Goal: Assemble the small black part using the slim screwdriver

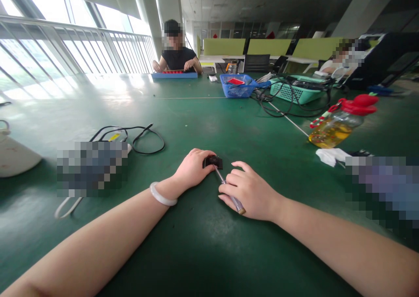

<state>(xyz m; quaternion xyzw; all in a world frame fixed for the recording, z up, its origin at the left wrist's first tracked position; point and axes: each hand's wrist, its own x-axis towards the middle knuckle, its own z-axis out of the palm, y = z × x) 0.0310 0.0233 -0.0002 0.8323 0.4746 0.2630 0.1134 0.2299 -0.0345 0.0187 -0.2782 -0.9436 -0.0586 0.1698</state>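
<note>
In the middle of the green table (196,127), my left hand (195,167) is closed around a small dark part (216,161), steadying it on the surface. The part's details are too small to make out, and my fingers cover some of it. A screwdriver (234,197) with a clear handle and a thin metal shaft slants from my right hand (248,188) to the part. Its tip meets the near side of the part beside my left thumb. My right thumb and fingers curl around the handle, with the index finger raised off it.
A drink bottle (340,122) with a red lid tilts at the right. Blue (237,87) and green (296,92) baskets with tangled black cables (266,103) stand at the back. A black cable (149,151) lies left. Across the table a person (178,55) sits at a blue tray (175,75).
</note>
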